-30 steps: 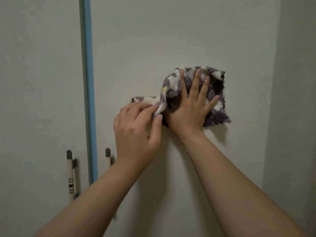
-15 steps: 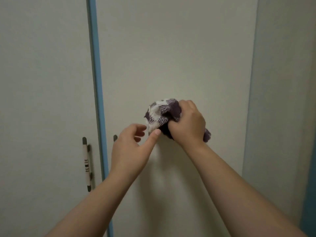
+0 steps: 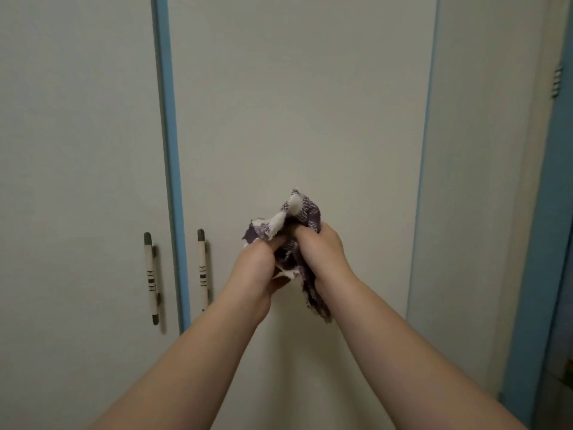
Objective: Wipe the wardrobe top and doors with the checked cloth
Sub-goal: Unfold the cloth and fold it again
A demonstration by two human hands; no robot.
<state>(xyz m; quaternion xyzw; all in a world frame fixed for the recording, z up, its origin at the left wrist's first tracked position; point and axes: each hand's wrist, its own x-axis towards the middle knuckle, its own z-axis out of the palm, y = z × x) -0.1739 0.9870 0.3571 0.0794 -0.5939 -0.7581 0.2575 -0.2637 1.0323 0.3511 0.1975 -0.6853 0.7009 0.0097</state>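
Note:
The purple-and-white checked cloth (image 3: 297,214) is bunched up between both hands, in front of the right wardrobe door (image 3: 297,103). My left hand (image 3: 252,270) grips its lower left part. My right hand (image 3: 322,252) is closed on its right side, and a tail of cloth hangs below that wrist. The cloth is held off the door surface. The left wardrobe door (image 3: 77,150) is pale with a blue edge strip (image 3: 169,150). The wardrobe top is out of view.
Two upright bar handles, the left handle (image 3: 151,277) and the right handle (image 3: 202,268), flank the blue strip. A plain side panel (image 3: 474,181) stands to the right, with a blue door frame (image 3: 548,212) at the far right edge.
The right hand lifted the spread cloth off the door, bunched it and came lower. The left hand closed onto the cloth. The view pulled back from the wardrobe.

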